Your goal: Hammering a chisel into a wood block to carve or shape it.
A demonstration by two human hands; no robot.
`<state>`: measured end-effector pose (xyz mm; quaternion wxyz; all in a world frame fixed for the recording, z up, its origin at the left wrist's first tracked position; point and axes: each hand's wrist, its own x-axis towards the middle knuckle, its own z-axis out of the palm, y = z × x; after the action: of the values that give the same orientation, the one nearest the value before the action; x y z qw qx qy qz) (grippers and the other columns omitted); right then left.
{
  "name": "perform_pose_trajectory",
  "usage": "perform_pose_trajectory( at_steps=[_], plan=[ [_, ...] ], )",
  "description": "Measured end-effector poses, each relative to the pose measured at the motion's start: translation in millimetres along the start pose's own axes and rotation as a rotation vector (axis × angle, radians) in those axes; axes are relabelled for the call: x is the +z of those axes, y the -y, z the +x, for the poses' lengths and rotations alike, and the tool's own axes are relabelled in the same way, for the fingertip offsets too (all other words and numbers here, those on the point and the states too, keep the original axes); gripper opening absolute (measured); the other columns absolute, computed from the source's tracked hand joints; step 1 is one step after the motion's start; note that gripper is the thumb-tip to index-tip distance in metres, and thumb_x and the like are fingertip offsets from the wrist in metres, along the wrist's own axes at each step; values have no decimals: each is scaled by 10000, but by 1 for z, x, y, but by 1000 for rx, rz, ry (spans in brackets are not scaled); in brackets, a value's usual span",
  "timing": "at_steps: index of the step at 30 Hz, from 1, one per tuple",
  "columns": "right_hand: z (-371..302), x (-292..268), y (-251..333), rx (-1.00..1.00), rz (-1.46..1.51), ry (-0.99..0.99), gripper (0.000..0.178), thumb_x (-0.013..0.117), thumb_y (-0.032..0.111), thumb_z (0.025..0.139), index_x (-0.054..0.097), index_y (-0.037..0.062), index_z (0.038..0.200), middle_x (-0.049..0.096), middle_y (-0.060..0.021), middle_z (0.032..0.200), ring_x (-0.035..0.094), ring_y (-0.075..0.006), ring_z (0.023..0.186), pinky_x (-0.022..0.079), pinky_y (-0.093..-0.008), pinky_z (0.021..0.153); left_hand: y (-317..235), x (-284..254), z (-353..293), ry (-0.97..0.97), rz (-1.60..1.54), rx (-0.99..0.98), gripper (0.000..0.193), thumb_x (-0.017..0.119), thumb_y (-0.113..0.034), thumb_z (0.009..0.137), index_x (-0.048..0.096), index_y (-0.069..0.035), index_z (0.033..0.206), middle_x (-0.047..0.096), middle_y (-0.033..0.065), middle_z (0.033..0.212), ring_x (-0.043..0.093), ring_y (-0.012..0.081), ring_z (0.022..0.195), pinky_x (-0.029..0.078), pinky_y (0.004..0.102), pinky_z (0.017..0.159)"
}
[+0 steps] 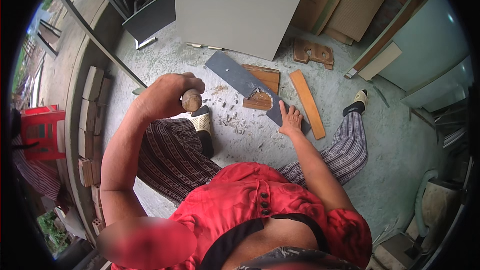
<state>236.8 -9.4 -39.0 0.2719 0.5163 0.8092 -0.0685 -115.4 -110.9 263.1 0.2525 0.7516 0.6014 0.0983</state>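
My left hand [172, 92] is raised above the floor, its fingers closed round a tool with a rounded wooden handle [191, 101]. Only the handle's butt shows; the rest of the tool is hidden by the hand. On the floor between my feet a long dark grey board [235, 76] lies aslant, with a ragged-edged notch broken out near its middle. It rests across a brown wooden board [267, 76]. At the grey board's near end my right hand [291, 119] holds it, thumb along the top and fingers at the right-hand edge.
An orange-brown wooden strip [306, 102] lies right of the grey board. Grey chips [235, 122] litter the floor. Beyond stand a large pale panel [235, 10] and cardboard [357, 2]. A cut brown wood piece [312, 53] lies at the back; bricks [90, 115] line the left.
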Motion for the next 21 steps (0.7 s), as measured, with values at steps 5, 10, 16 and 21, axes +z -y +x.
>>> perform_pose_trajectory(
  at_steps=[5, 10, 16, 21],
  plan=[
    [-9, -6, 9, -35, 63, 75, 1226, 813, 320, 594, -22, 266, 1490, 371, -195, 1315, 430, -376, 1155, 379, -519, 942, 5, 5, 3, 77, 36, -48, 364, 695, -32, 642, 633, -64, 1000, 652, 119, 1001, 628, 317, 945, 494, 399, 836],
    [-17, -13, 7, -70, 167, 157, 1263, 832, 314, 566, -29, 259, 1489, 372, -176, 1313, 412, -370, 1199, 383, -502, 972, 7, 8, 7, 109, 30, -22, 394, 708, -30, 633, 645, -69, 1020, 657, 135, 979, 627, 317, 941, 493, 400, 835],
    [-36, -7, 12, -143, 165, 187, 1290, 846, 286, 537, -24, 258, 1489, 371, -182, 1326, 398, -379, 1226, 386, -494, 994, 9, 7, 16, 155, 43, -13, 452, 715, -7, 593, 654, -65, 1037, 668, 150, 939, 631, 319, 937, 497, 399, 831],
    [-38, -14, 20, -332, 333, 336, 1234, 819, 196, 502, 86, 278, 1491, 416, -228, 1303, 451, -388, 1194, 409, -438, 988, 13, 6, 21, 164, 22, -3, 380, 709, -29, 585, 642, -68, 957, 661, 118, 918, 632, 320, 894, 491, 400, 800]
  ],
)
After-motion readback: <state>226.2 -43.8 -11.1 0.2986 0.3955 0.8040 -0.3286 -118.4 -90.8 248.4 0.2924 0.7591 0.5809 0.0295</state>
